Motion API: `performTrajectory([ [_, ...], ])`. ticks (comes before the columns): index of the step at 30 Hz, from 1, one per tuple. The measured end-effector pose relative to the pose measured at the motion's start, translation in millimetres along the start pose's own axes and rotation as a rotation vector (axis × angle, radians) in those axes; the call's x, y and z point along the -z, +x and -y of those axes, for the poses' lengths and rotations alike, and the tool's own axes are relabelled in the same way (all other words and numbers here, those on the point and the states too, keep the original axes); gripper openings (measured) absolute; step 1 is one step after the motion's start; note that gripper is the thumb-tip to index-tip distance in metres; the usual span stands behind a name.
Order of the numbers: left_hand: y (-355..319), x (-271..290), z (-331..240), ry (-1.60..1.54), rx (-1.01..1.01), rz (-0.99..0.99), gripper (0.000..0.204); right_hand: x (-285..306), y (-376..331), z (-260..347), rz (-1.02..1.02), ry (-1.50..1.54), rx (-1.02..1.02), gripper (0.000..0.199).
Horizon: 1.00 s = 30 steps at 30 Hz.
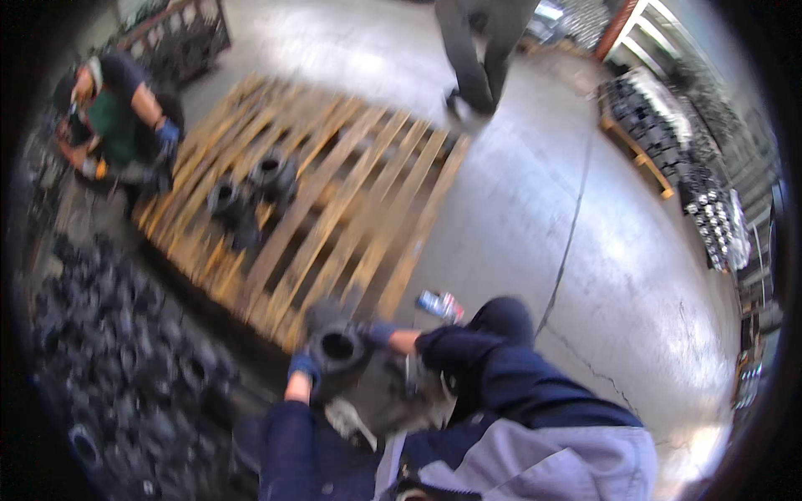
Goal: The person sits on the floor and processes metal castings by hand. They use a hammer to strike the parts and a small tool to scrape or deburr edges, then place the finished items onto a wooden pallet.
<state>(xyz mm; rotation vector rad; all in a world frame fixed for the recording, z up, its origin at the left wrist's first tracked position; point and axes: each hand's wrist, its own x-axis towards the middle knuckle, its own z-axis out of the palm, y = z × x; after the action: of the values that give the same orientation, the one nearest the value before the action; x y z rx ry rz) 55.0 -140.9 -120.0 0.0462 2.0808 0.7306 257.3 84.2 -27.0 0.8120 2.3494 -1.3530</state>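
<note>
A dark grey cast pipe fitting (pixel 327 319) with a wide round opening is held between my two hands at the near corner of a wooden pallet. My left hand (pixel 304 366), in a blue glove, grips its left side. On its right side sits my right hand (pixel 381 335), also gloved in blue. Motion blur hides the fingertips of both hands. Farther up the pallet (pixel 355 242) stand several similar dark fittings (pixel 269 169), their round openings facing up.
A big heap of dark metal parts (pixel 125 359) fills the lower left. Another person (pixel 125 117) with blue gloves sits beyond the pallet's left side; someone in dark trousers (pixel 480 58) stands at the back. A small red, white and blue packet (pixel 440 306) lies on the floor. Loaded pallets (pixel 643 159) line the right.
</note>
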Motion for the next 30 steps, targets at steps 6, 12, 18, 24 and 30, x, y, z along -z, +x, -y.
performTrajectory([
  [6,-93,10,-78,-0.155,-0.127,-0.202,0.052,-65,-51,-54,0.007,0.297,-0.252,0.034],
  [12,-127,-9,-88,-0.073,-0.315,-0.407,0.043,-98,-93,-118,-0.055,0.193,-0.459,0.029],
  [18,-125,-40,-96,0.388,-0.568,-0.803,0.035,-89,-72,-165,-0.2,-0.318,-0.451,0.026],
  [24,-135,-45,-113,0.385,-0.528,-0.666,0.043,-103,-47,-248,-0.378,-0.234,-0.709,0.028],
  [30,-135,-39,-104,0.353,-0.579,-0.709,0.037,-8,-64,-169,-0.463,0.037,-0.889,0.029],
])
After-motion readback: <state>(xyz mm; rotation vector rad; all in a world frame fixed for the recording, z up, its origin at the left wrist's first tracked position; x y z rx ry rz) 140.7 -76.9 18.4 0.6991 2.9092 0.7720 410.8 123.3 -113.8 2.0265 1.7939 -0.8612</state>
